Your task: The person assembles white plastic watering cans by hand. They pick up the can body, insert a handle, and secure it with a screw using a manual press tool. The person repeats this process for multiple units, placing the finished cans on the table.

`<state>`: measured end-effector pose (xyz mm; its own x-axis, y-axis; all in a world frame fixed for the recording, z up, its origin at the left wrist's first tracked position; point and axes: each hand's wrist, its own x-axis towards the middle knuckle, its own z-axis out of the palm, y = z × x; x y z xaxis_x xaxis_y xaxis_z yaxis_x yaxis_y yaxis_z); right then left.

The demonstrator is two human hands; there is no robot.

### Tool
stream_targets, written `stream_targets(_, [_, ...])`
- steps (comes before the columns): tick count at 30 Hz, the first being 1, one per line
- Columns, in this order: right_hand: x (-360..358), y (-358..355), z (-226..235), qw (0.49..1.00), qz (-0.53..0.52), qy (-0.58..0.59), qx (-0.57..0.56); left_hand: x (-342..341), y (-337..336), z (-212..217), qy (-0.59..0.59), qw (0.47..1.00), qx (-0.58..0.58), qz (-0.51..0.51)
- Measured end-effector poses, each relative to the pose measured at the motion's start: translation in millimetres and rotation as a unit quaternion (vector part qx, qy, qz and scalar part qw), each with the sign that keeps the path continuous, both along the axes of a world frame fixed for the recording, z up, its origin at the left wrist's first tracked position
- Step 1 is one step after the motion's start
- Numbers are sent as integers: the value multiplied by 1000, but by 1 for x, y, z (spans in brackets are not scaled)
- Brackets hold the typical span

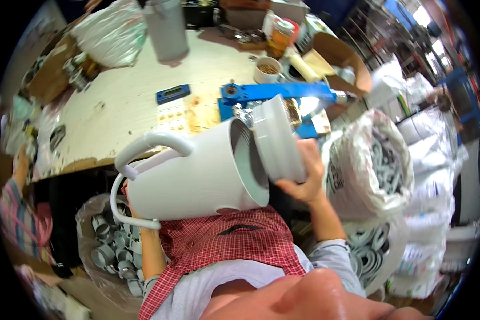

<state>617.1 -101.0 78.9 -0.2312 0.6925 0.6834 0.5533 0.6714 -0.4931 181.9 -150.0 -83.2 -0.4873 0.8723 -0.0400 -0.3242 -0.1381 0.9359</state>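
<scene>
A large white jug (pixel 197 173) with a curved handle lies tilted on its side in front of me, its wide mouth facing right. My left hand (pixel 134 207) holds it low at the left end; the jug hides most of its fingers. Closed round a white ribbed collar (pixel 279 140), my right hand (pixel 310 173) has its thumb at the lower edge. The collar sits right by the jug's mouth, tilted, with the mouth's dark inside showing beside it. Behind the collar lies a blue metal fixture (pixel 274 92) on the table.
On the pale table (pixel 117 109) are a blue device (pixel 173 94), a mug of small parts (pixel 268 69) and a grey cylinder (pixel 167 32). Sacks of grey rings (pixel 381 165) stand right. A bag of grey cups (pixel 112 245) stands lower left. Another person's hand (pixel 21 164) shows far left.
</scene>
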Motion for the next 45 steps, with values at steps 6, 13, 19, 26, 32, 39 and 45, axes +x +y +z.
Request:
stream_targets(6, [-40, 21, -20, 985, 153, 74, 22, 2, -24, 18, -123, 991, -24, 53])
stream_targets(13, [-39, 20, -49, 982, 153, 103, -39, 18, -41, 51, -51, 981, -47, 181])
stream_targets(19, [-51, 25, -96, 913, 153, 278, -255, -20, -82, 46, 129, 960, -42, 243])
stream_targets(26, [-89, 67, -121, 649, 152, 350, -658, -26, -87, 118, 460, 846, 82, 257])
stream_targets(32, [-153, 66, -144, 586, 140, 286, -745, -74, -81, 130, 37, 952, 0, 304])
stream_targets(39, [-221, 211, -147, 990, 68, -80, -99, -155, -17, 194, 345, 933, -15, 103])
stream_targets(45, [-240, 282, -211, 979, -25, -65, -193, -133, 68, 166, 304, 935, -131, -125])
